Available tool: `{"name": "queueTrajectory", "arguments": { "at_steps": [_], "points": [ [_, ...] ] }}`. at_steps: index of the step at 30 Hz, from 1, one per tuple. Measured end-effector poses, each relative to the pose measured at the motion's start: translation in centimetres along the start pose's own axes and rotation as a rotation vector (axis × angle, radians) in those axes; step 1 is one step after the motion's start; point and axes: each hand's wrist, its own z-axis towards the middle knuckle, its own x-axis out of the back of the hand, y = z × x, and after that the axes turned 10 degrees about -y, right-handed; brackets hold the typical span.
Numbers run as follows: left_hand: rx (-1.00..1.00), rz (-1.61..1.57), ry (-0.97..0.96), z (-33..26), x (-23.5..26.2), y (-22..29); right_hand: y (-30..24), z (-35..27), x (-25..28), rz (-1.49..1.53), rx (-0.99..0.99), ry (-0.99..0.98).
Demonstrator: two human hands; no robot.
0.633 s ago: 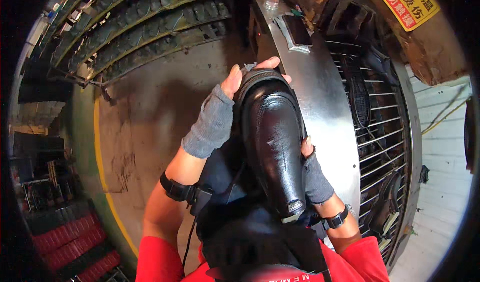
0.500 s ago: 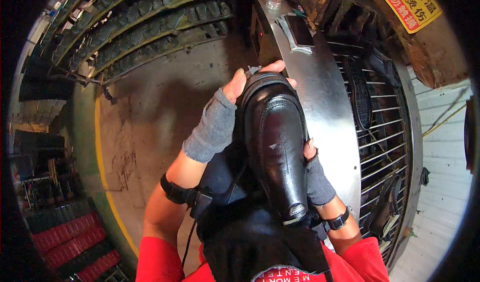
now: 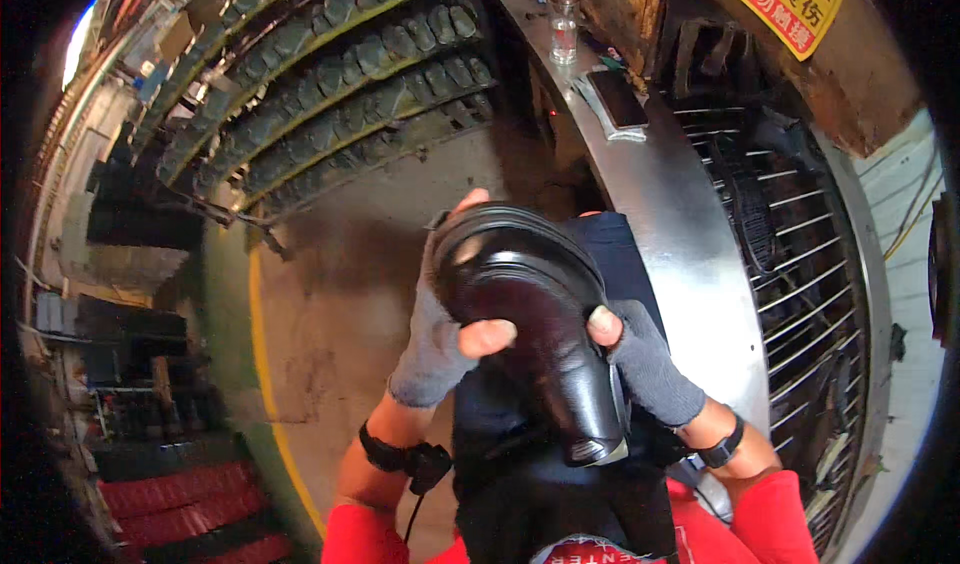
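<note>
A glossy black leather shoe [image 3: 560, 354] is held over my lap, its rounded, ridged toe end away from me and its narrower end near my apron. My left hand [image 3: 440, 309], in a grey fingerless glove, clasps the toe end from the left. Its thumb presses on the top, while the other fingers curl round the far side and are partly hidden. On the right flank, my right hand [image 3: 640, 359], gloved the same way, grips the shoe with its thumb against the upper. The fingers beneath are out of sight.
To the right runs a metal counter [image 3: 690, 254] bearing a clear bottle [image 3: 563, 34] and a dark phone [image 3: 622, 99] on white cloth. Beyond it, a barred rack [image 3: 800, 264] holds dark shoes. Shelves of dark shoe-shaped pieces [image 3: 350, 74] stand far left. A yellow warning sign [image 3: 790, 4] hangs top right.
The shoe has tipped and its toe end has come closer to me. My left hand has shifted from over the toe to its left side, thumb on top. The view has swung slightly.
</note>
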Motion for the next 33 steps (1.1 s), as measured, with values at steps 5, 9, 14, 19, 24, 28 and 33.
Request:
{"name": "queueTrajectory", "arguments": {
  "at_steps": [5, 9, 14, 19, 24, 28, 33],
  "points": [
    [-0.104, -0.416, 0.025, -2.0, 1.0, -1.5, -1.9, -1.0, 0.0, -0.21, -0.046, -0.107],
    [-0.145, -0.591, -0.033, -4.1, 1.1, -5.0, 0.3, -1.3, 1.6, -0.665, 0.375, 0.303],
    [-0.189, -0.696, -0.157, -3.3, -0.6, -6.5, 2.8, -1.6, 3.0, -0.486, 0.451, -0.017],
    [0.423, -1.196, -0.133, -2.2, -3.6, -4.1, 2.2, -4.3, 3.7, -0.488, 0.434, -0.046],
    [0.197, -0.383, 0.092, 0.7, -3.7, -3.9, -3.9, -5.6, 7.1, -0.967, 0.107, -0.14],
    [0.039, -0.222, -0.266, 2.1, -5.5, -2.9, -8.8, -4.9, 7.1, -0.647, 0.617, 0.411],
    [0.057, 0.054, -0.4, 3.2, -9.5, 1.0, -10.6, -4.5, 6.6, -0.771, 0.594, -0.033]
  ]
}}
